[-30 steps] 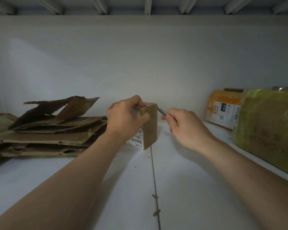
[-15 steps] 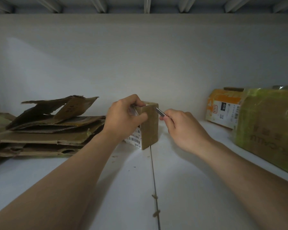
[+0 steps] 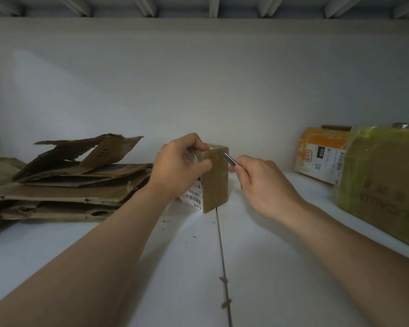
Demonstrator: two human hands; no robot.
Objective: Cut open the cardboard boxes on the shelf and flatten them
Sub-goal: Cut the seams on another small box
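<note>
Centrally on the white shelf (image 3: 257, 267), gripped the upright small cardboard box (image 3: 216, 182) with the left hand (image 3: 177, 166), curling fingers round its top edge. Pinched a thin metal blade (image 3: 229, 158) in the right hand (image 3: 262, 182) at the box's 3 o'clock, tip against the upper edge. Saw flattened cardboard (image 3: 76, 182) at 9 o'clock, an orange box (image 3: 319, 156) farther out at 3.

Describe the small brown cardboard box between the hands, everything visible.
The small brown cardboard box stands upright on the white shelf, one corner towards the camera. A white barcode label shows on its left face. The left hand grips its top; the thin metal blade pinched in the right hand meets its upper right edge.
</note>
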